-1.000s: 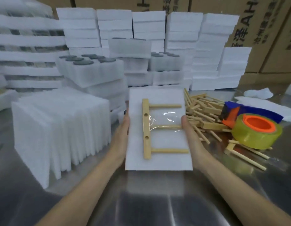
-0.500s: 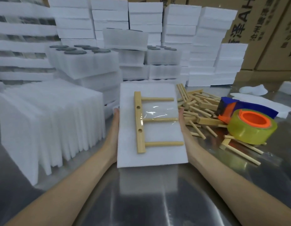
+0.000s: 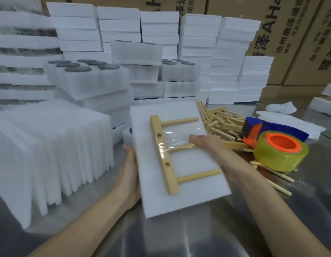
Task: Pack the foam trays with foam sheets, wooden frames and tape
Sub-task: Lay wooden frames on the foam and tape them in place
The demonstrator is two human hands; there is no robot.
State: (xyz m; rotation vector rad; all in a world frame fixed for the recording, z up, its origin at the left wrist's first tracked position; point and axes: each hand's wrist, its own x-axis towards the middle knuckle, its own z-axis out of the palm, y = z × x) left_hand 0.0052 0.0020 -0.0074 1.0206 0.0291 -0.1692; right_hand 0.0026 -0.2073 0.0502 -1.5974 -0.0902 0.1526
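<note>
cardboard boxes | large black "AH" printed sideways | Chinese characters alongside, including "沧州" | remainder illegible

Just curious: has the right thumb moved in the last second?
Yes: the right hand slid its thumb leftward, away from the tape roll, onto the taped wooden frame.

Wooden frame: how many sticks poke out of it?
3 on the wooden frame lying on the foam sheet: one at its far end, one in the middle under clear tape, one at its near end. None seem hidden.
</note>
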